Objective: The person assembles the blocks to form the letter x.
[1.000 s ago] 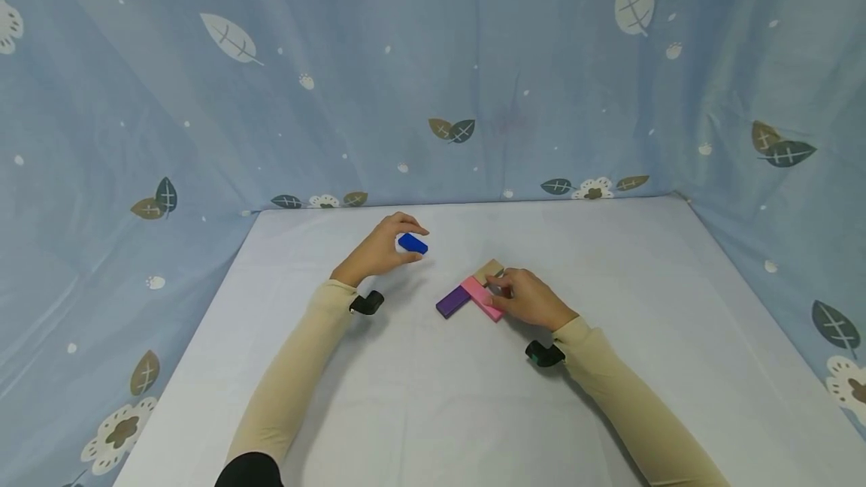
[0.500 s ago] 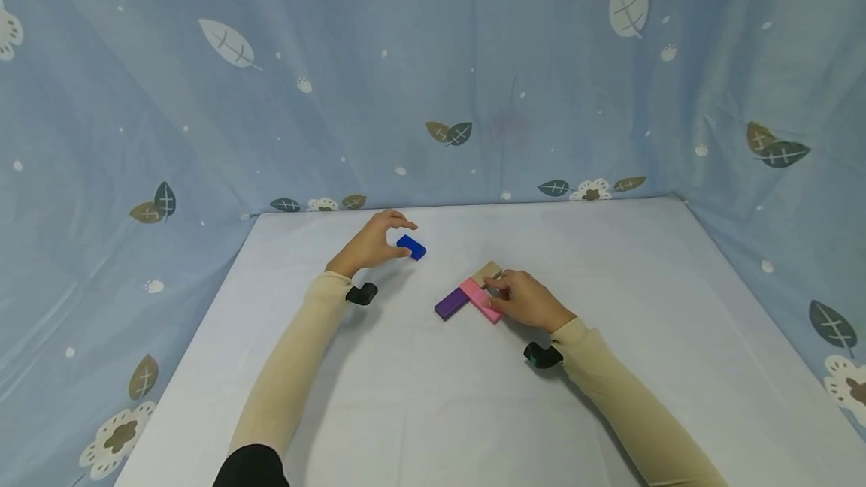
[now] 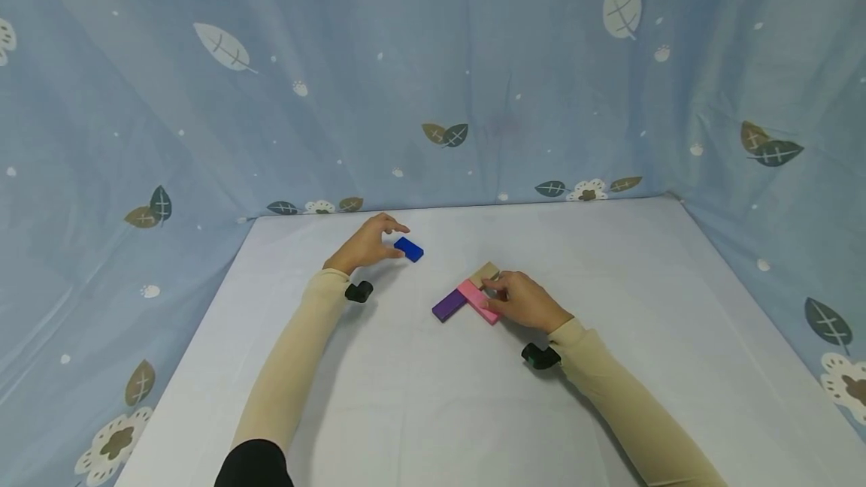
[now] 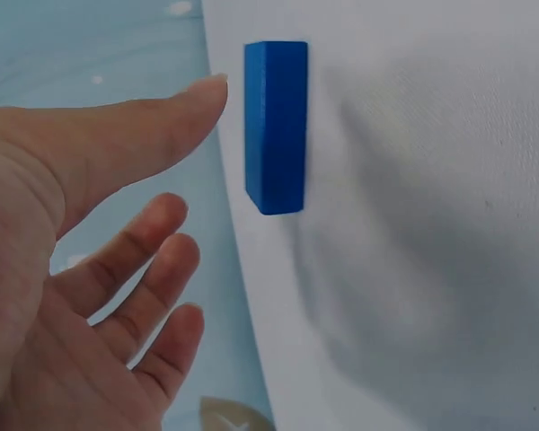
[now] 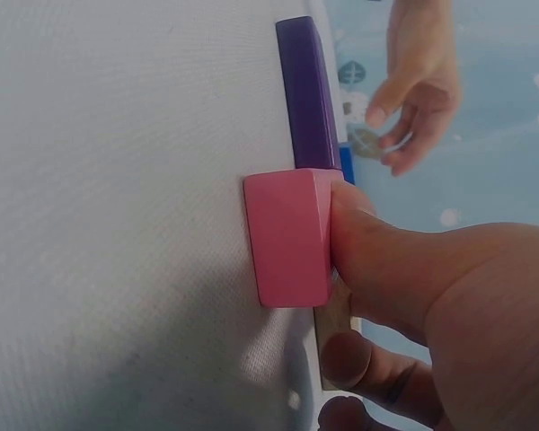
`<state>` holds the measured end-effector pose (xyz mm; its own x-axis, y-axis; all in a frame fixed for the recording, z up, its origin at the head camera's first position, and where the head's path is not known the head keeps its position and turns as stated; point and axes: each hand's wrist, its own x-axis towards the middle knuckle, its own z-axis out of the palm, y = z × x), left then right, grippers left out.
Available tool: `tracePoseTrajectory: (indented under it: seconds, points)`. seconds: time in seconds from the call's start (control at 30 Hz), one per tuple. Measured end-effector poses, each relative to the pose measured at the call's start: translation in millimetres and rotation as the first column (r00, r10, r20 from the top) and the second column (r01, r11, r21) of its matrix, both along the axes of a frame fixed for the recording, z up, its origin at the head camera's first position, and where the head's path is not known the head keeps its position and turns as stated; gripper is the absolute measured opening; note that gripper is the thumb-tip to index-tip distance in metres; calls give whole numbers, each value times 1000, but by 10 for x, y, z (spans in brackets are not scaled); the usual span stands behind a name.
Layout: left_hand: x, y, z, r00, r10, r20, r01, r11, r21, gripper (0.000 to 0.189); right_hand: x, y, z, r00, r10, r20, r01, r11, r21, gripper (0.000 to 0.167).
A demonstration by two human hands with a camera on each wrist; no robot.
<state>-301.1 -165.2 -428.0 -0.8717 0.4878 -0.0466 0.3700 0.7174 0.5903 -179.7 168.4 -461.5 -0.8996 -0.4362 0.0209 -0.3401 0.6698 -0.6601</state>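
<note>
On the white tabletop, a blue block (image 3: 409, 249) lies flat by itself. Beside it hovers my left hand (image 3: 368, 243), thumb and fingers spread; in the left wrist view a gap shows between the thumb tip and the block (image 4: 285, 130). Nearer the middle, a pink block (image 3: 472, 294) lies between a purple block (image 3: 449, 306) and a plain wood block (image 3: 483, 274), touching both. My right hand (image 3: 531, 303) rests there, its thumb on the pink block (image 5: 287, 238) and a fingertip at the wood block (image 5: 331, 316). Part of the wood block is hidden by the fingers.
A white cloth covers the table (image 3: 419, 412). Behind it and along both sides hangs a blue curtain (image 3: 365, 96) printed with leaves and flowers. Each wrist carries a small black camera (image 3: 358, 291).
My left hand has let go of the blue block, which now lies flat, and has drawn back to the left. The right hand has stayed at the pink and wood blocks.
</note>
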Motion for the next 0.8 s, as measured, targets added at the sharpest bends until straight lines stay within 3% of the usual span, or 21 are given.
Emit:
tracePoseTrajectory:
  seconds: [0.47, 0.8]
  points:
    - [-49, 25, -100, 999, -10, 39, 11, 999, -40, 49, 3, -13, -4, 1000, -11, 15, 11, 1000, -2, 47]
    - [-80, 74, -144, 995, -97, -19, 95, 992, -81, 49, 12, -3, 7, 999, -22, 23, 22, 1000, 5, 48]
